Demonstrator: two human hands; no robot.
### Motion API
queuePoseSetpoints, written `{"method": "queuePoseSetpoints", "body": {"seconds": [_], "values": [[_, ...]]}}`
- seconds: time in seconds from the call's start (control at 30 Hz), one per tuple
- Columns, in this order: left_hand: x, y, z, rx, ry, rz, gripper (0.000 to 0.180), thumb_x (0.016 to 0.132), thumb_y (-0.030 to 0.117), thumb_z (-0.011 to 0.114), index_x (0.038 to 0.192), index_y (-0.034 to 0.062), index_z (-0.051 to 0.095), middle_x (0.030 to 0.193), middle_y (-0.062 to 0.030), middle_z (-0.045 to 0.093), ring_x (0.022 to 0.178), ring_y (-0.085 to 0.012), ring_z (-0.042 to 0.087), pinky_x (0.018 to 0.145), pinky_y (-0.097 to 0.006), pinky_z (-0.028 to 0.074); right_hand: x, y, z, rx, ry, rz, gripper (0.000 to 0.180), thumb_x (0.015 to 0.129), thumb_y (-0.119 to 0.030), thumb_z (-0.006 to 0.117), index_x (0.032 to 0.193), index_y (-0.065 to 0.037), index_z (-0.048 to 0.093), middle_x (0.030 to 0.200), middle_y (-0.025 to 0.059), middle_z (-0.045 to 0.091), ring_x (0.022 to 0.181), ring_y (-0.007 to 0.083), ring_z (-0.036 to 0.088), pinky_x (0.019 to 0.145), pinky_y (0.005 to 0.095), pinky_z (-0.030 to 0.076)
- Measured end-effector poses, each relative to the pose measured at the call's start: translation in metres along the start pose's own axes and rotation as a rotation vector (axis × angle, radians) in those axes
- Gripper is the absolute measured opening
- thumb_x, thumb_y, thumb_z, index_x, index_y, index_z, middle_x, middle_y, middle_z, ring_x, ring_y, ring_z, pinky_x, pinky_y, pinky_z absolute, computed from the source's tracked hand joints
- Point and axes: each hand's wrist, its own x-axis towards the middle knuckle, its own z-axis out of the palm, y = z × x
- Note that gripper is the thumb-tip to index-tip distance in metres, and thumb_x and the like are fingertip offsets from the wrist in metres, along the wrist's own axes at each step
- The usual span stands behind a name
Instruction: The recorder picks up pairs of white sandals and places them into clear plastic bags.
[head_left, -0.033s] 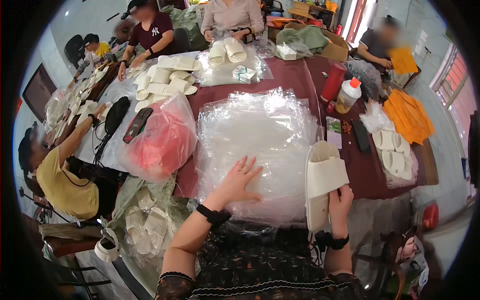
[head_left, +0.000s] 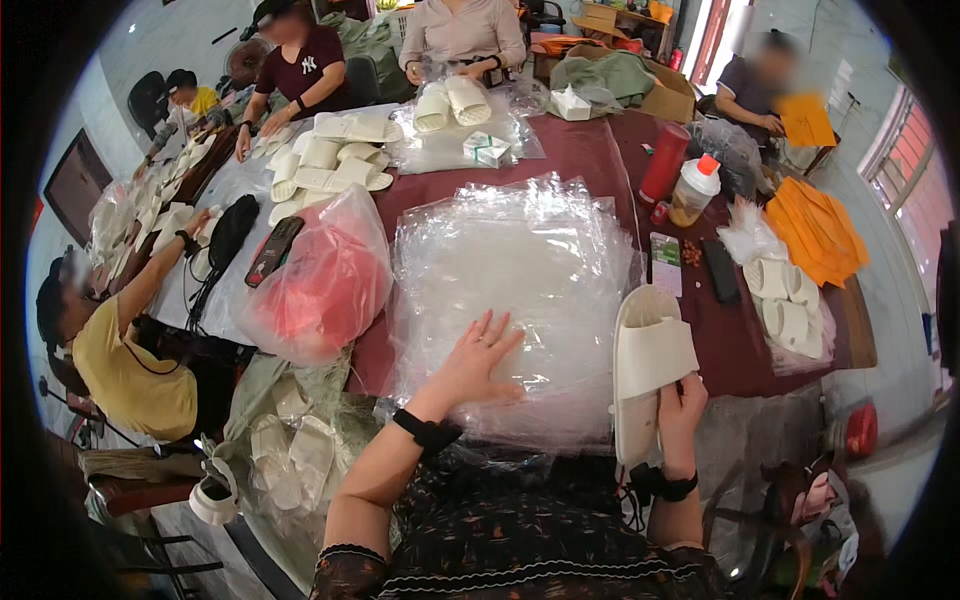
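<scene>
While the left hand (head_left: 483, 362) lies flat, fingers spread, on a stack of clear plastic bags (head_left: 510, 250), the right hand (head_left: 682, 408) grips a white slipper (head_left: 655, 358) by its side at the stack's right edge; whether it touches the bags, I can't tell from here. Those slick bags look apt to slide across the desk (head_left: 585, 150) if the palm pushes unevenly, and the slipper, apparently held on one side only, could twist loose.

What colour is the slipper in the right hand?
The slipper is off-white; the head view shows it.
</scene>
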Motion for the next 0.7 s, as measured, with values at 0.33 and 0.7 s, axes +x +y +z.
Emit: {"method": "queuePoseSetpoints", "body": {"seconds": [0.33, 0.7], "values": [[0.007, 0.004, 0.006, -0.042, 0.105, -0.053, 0.072, 0.077, 0.05, 0.076, 0.137, 0.0162, 0.056, 0.155, -0.019, 0.032, 0.145, -0.0426, 0.021, 0.117, -0.05, 0.023, -0.033, 0.011, -0.013, 0.356, 0.117, 0.055, 0.018, 0.093, -0.003, 0.056, 0.108, 0.006, 0.063, 0.095, 0.0055, 0.068, 0.089, 0.0118, 0.06, 0.081, 0.0281, 0.047], [-0.022, 0.001, 0.002, -0.038, 0.002, 0.067, 0.053, 0.09, 0.035, 0.066, 0.135, 0.0092, 0.057, 0.151, -0.0177, 0.041, 0.142, -0.0403, 0.031, 0.116, -0.046, 0.028, -0.034, -0.002, -0.002, 0.22, 0.061, -0.006, 0.018, 0.093, -0.002, 0.053, 0.107, 0.004, 0.063, 0.099, 0.0036, 0.066, 0.09, 0.0098, 0.059, 0.08, 0.0264, 0.047]]}}
